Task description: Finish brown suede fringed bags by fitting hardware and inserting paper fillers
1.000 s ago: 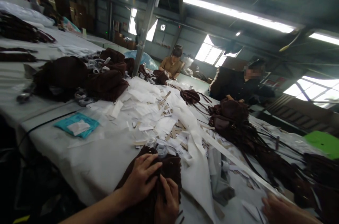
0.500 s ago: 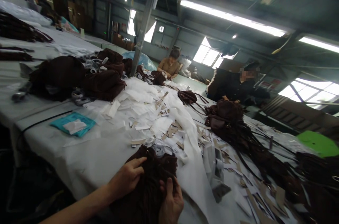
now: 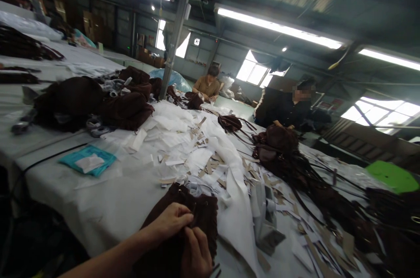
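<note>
A dark brown bag (image 3: 206, 212) of soft material lies in front of me at the table's near edge, with a gathered rim and small metal rings. My left hand (image 3: 173, 221) is closed over its middle, thumb and fingertips pinched together. Right beside it, my right hand (image 3: 197, 249) is closed with bent fingers, close to the left fingertips. Both appear to grip the bag's material; the exact spot between the fingertips is hidden. Crumpled white wrapping (image 3: 195, 187) shows just behind the bag's rim.
White paper and card scraps (image 3: 203, 155) cover the middle table. A teal packet (image 3: 88, 160) lies left. Brown bags (image 3: 126, 105) are heaped behind it, and more bags (image 3: 278, 146) with straps stretch along the right. A metal post (image 3: 175, 28) rises behind. Two people (image 3: 206, 85) work across the table.
My hands were apart on either side of the bag; now they have come together over its middle. The bag's front looks flatter and smoother. The view has shifted slightly.
</note>
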### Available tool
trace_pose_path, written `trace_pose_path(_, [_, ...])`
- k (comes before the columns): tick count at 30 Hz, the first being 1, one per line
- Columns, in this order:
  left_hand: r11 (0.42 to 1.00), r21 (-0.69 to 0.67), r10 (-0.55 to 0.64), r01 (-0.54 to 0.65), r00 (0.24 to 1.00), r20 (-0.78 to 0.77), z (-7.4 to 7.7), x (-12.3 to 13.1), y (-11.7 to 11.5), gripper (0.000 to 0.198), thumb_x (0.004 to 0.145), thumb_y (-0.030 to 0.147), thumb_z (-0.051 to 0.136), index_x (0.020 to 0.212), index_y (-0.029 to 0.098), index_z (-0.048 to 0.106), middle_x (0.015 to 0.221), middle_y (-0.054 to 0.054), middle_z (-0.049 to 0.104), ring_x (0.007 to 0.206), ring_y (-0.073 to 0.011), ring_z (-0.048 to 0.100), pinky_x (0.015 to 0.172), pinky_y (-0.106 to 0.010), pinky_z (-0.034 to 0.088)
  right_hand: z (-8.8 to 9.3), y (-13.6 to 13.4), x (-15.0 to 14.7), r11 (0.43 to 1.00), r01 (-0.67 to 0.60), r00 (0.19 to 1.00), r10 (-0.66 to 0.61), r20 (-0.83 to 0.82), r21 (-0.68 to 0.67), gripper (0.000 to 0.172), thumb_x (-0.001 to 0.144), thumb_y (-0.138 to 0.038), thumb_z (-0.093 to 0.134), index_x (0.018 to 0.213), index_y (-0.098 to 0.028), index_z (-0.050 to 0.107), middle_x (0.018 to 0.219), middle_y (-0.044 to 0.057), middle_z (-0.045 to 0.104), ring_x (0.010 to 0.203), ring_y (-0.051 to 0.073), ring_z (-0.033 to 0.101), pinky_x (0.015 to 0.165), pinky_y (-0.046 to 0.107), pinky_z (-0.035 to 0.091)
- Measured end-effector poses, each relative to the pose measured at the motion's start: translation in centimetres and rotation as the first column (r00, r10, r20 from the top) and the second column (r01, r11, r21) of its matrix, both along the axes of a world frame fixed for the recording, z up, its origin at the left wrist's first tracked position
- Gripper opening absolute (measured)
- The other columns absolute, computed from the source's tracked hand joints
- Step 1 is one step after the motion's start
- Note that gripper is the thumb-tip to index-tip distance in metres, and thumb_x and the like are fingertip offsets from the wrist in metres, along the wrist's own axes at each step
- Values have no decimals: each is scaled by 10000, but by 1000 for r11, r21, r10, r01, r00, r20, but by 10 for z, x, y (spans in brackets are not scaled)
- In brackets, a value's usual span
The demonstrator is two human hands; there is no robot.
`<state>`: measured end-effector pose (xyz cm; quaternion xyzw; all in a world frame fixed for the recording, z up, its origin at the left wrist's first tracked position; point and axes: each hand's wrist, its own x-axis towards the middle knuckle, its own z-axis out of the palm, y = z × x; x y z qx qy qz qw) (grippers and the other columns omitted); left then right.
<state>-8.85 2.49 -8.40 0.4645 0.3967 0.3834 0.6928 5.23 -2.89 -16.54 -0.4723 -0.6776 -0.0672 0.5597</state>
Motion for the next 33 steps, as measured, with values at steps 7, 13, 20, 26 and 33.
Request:
trace_pose_path(7, [952,-281,-28,121,949,314,-26,-7,0,261,703,359,712,780,123,631,675,-20,626,545,-98,562,531,-205,430,42,9,9,660,-322,781,-220,-584,-678,623,793,-692,478,900,-117,692,594,37,655,495,137,574,465,218,451])
trace_pose_path(13, [970,-218,-52,105,971,235,-35,0,-16,301,713,408,695,743,127,591,636,-29,643,498,-113,583,472,-202,421,56,39,8,418,-412,862,-110,-495,-810,645,699,-745,522,506,-135,599,461,30,562,420,118,479,404,221,334])
trace_pose_path(20, [995,-102,17,-16,1000,2,-41,15,-31,350,720,481,609,695,133,594,538,-2,596,407,-110,537,391,-199,364,53,38,-9,548,-313,896,-101,-432,-776,481,739,-592,573,630,-127,624,544,-1,547,525,126,459,467,222,361])
trace_pose_path(26, [967,-216,140,-132,990,22,-59,27,-43,528,610,685,619,634,164,537,483,3,552,374,-101,474,366,-214,327,49,36,-16,564,-292,854,-211,-476,-773,554,686,-656,562,664,-116,684,569,13,569,581,152,478,542,241,398])
trace_pose_path(33, [935,-204,313,-290,945,90,-77,31,-42,514,614,669,672,654,168,563,490,23,524,431,-98,474,439,-211,361,40,44,-7,520,-292,908,-115,-404,-803,616,655,-733,552,615,-134,687,566,34,610,591,171,526,553,247,415])
